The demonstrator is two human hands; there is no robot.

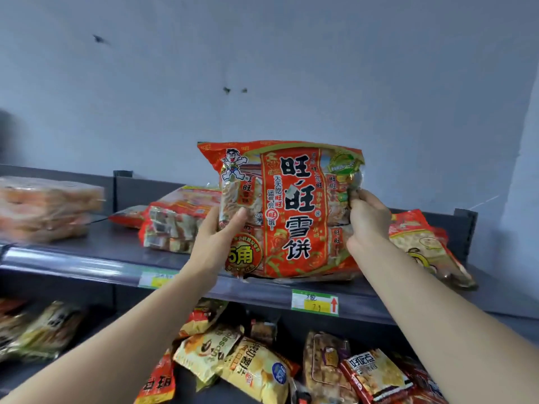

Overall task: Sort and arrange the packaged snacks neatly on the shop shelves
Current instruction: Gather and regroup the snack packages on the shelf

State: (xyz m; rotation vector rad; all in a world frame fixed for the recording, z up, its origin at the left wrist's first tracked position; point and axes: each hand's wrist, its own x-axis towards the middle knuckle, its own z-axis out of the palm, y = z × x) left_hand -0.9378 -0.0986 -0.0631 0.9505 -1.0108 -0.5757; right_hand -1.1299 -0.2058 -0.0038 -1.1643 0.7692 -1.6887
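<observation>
Big red snack bag is held upright, printed face toward the camera, over the middle of the top shelf. Its lower edge sits at the shelf's front edge; cannot tell if it rests there.

Left hand grips the bag's left side, thumb on the front. Right hand pinches the right side higher up, fingers curled on the crinkled seam.

Just behind on the same shelf, a red pack lies flat. Another bag lies tilted near the right end. A blurred stack of packs is at the left end.

A green-edged price tag is on the shelf's front edge, below the held bag. On the lower shelf, yellow bags lie jumbled with others.
</observation>
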